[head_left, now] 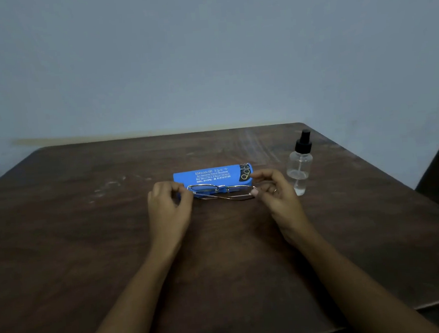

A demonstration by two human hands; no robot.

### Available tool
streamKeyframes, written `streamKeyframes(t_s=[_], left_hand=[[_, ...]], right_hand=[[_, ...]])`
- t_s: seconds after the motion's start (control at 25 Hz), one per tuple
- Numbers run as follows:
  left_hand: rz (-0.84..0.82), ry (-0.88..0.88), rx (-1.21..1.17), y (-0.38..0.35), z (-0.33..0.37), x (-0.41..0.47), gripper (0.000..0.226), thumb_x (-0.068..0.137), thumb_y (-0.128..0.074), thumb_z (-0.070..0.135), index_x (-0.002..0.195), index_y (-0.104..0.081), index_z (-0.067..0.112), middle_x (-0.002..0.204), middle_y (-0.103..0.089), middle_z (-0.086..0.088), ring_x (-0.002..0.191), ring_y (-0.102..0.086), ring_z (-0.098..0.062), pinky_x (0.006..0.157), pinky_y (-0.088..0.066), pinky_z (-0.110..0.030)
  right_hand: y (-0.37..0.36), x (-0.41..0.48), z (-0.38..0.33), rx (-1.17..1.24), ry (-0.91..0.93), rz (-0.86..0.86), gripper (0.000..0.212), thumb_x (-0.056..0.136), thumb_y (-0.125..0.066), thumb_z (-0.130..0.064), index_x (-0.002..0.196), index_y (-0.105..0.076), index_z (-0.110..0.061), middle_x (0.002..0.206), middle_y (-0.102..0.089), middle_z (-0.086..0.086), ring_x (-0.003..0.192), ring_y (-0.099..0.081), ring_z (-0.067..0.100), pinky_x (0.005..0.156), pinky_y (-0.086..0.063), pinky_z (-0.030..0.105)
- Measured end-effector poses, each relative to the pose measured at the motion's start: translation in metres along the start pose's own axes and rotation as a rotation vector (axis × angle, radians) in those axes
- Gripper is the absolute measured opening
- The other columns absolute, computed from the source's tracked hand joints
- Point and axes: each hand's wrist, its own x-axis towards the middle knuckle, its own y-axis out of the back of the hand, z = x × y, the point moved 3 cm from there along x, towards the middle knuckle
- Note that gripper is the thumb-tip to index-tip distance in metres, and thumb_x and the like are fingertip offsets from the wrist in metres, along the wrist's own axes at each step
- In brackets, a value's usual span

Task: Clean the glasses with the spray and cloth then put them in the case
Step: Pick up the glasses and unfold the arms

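Two hands hold the glasses (221,191) between them, just in front of the closed blue case (211,176). We see the left hand (167,206) pinching the frame's left end, fingers curled inward, forearm reaching up from the lower edge of the view. The right hand (274,192) grips the right end, thumb and fingertips closed on the hinge area (a ring shows on one finger). The temples appear folded and crossed behind the lenses. The spray bottle (299,164) stands upright on the wooden table (87,242), to the right of the case, near the right hand.
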Motion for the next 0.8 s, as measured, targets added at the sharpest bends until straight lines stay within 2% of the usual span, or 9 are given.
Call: streamKeyframes(t_s=[0.12, 0.2, 0.28, 0.36, 0.48, 0.56, 0.64, 0.72, 0.8], left_hand=[[-0.038, 0.092, 0.024, -0.002, -0.004, 0.0, 0.021, 0.082, -0.053, 0.012, 0.061, -0.052, 0.015, 0.079, -0.052, -0.001, 0.093, -0.051, -0.025, 0.072, -0.028, -0.023], [-0.051, 0.102, 0.066, -0.004, -0.006, 0.0, 0.018, 0.082, -0.052, 0.013, 0.065, -0.055, 0.009, 0.084, -0.056, -0.006, 0.094, -0.051, -0.025, 0.072, -0.029, -0.024], [-0.064, 0.108, 0.066, -0.006, -0.009, -0.001, 0.017, 0.082, -0.052, 0.014, 0.067, -0.057, 0.007, 0.086, -0.057, -0.007, 0.092, -0.052, -0.023, 0.072, -0.03, -0.024], [-0.059, 0.156, -0.007, -0.005, -0.011, 0.0, 0.014, 0.082, -0.054, 0.015, 0.071, -0.059, 0.008, 0.083, -0.059, -0.004, 0.081, -0.053, -0.015, 0.063, -0.032, -0.022], [-0.043, 0.187, -0.142, -0.003, -0.014, 0.002, 0.01, 0.081, -0.057, 0.015, 0.074, -0.061, 0.01, 0.072, -0.059, 0.0, 0.06, -0.048, -0.002, 0.054, -0.034, -0.009], [-0.039, 0.192, -0.213, -0.002, -0.015, 0.005, 0.008, 0.08, -0.059, 0.014, 0.076, -0.063, 0.009, 0.071, -0.06, -0.001, 0.06, -0.048, 0.001, 0.055, -0.035, -0.008], [-0.037, 0.202, -0.268, -0.002, -0.015, 0.007, 0.006, 0.08, -0.06, 0.013, 0.075, -0.062, 0.01, 0.075, -0.062, -0.003, 0.063, -0.05, -0.001, 0.061, -0.038, -0.011], [-0.031, 0.206, -0.309, -0.002, -0.015, 0.007, 0.002, 0.08, -0.061, 0.012, 0.078, -0.06, 0.013, 0.078, -0.064, -0.007, 0.07, -0.054, -0.009, 0.069, -0.041, -0.022], [-0.023, 0.192, -0.331, 0.0, -0.015, 0.005, 0.01, 0.08, -0.062, 0.013, 0.082, -0.056, 0.021, 0.077, -0.064, -0.01, 0.072, -0.056, -0.014, 0.068, -0.04, -0.024]], right_hand=[[0.001, 0.005, -0.002, 0.085, 0.001, 0.016, 0.031, 0.079, -0.056, 0.013, 0.084, -0.057, -0.018, 0.096, -0.055, 0.013, 0.07, -0.056, 0.008, 0.061, -0.048, 0.013], [0.002, 0.011, -0.002, 0.086, 0.028, 0.041, 0.027, 0.078, -0.059, 0.012, 0.078, -0.06, -0.015, 0.1, -0.053, 0.018, 0.066, -0.059, 0.003, 0.06, -0.049, 0.014], [0.004, 0.015, -0.002, 0.084, 0.039, 0.062, 0.025, 0.077, -0.06, 0.011, 0.074, -0.063, -0.014, 0.101, -0.05, 0.016, 0.066, -0.06, 0.003, 0.063, -0.051, 0.014], [0.005, 0.016, -0.002, 0.063, 0.054, 0.057, 0.026, 0.076, -0.061, 0.011, 0.073, -0.065, -0.014, 0.096, -0.05, 0.01, 0.07, -0.06, 0.004, 0.066, -0.053, 0.015], [0.007, 0.015, -0.003, 0.013, 0.076, 0.032, 0.03, 0.075, -0.062, 0.011, 0.075, -0.067, -0.018, 0.089, -0.049, 0.0, 0.08, -0.057, 0.003, 0.073, -0.054, 0.016], [0.007, 0.015, -0.005, -0.071, 0.102, -0.007, 0.032, 0.073, -0.064, 0.011, 0.082, -0.068, -0.02, 0.087, -0.047, -0.002, 0.083, -0.054, -0.003, 0.077, -0.05, 0.012], [0.006, 0.014, -0.007, -0.094, 0.11, -0.062, 0.035, 0.072, -0.064, 0.012, 0.09, -0.066, -0.018, 0.087, -0.046, -0.002, 0.083, -0.054, -0.008, 0.076, -0.048, 0.009], [0.006, 0.012, -0.008, -0.127, 0.121, -0.091, 0.035, 0.072, -0.064, 0.014, 0.094, -0.065, -0.013, 0.085, -0.046, -0.002, 0.081, -0.054, -0.012, 0.073, -0.045, 0.005], [0.006, 0.012, -0.008, -0.216, 0.163, -0.077, 0.033, 0.072, -0.064, 0.013, 0.096, -0.065, -0.01, 0.082, -0.047, -0.003, 0.079, -0.053, -0.013, 0.072, -0.042, 0.002]])
